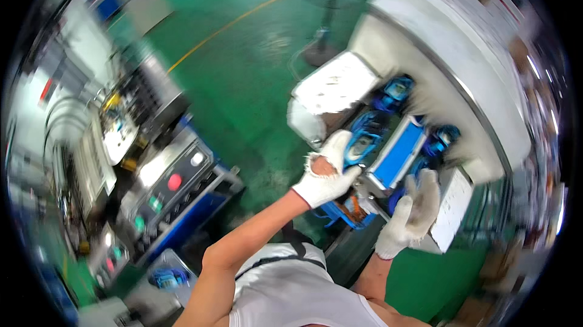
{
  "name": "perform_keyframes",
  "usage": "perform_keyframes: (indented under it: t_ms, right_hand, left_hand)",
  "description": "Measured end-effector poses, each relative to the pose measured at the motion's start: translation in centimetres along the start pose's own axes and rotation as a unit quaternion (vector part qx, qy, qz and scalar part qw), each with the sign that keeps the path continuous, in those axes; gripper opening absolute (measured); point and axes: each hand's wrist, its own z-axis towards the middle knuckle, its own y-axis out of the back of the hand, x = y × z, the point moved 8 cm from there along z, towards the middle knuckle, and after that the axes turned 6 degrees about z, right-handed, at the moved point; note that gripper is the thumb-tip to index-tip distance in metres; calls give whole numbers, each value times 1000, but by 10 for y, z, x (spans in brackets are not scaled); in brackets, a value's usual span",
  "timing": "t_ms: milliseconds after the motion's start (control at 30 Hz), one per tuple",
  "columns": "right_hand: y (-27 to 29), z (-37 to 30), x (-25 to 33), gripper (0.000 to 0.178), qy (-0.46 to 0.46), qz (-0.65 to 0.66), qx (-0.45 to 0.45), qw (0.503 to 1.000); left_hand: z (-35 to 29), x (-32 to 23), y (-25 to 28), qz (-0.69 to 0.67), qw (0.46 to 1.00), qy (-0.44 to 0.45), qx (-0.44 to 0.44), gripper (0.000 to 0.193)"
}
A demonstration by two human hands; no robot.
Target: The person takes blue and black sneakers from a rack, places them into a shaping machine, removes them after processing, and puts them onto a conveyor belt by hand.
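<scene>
My left hand (328,174), in a white knit glove with a torn hole on its back, is at the near end of a conveyor. Its thumb and fingers are apart beside a blue, ring-shaped piece (364,140); whether they touch it is unclear. My right hand (413,213), also gloved, is raised with fingers stretched, holding nothing, by a white side panel (452,208). Between my hands runs a blue strip (398,155) in a metal frame. More blue pieces lie farther along, one (398,90) at the left and another (444,138) at the right, near a bristle curtain.
A large white machine housing (449,35) rises ahead on the right. On the left stands a control panel (173,184) with coloured buttons. A blue piece (167,278) sits in a container at lower left. A pedestal fan (325,35) stands on the green floor (243,90).
</scene>
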Motion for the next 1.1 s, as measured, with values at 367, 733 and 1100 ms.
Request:
perform_keyframes:
  t_ms: [367, 733, 1100]
  right_hand:
    - [-224, -392, -31, 53, -522, 53, 680, 512]
    - [-279, -557, 7, 41, -390, -157, 826, 376]
    - [-298, -532, -6, 22, -294, -421, 771, 377]
  left_hand:
    - [-682, 167, 246, 233, 711, 655, -104, 33]
    - [-1193, -116, 156, 165, 87, 851, -491, 70]
    - [-1486, -205, 321, 340, -15, 852, -397, 51]
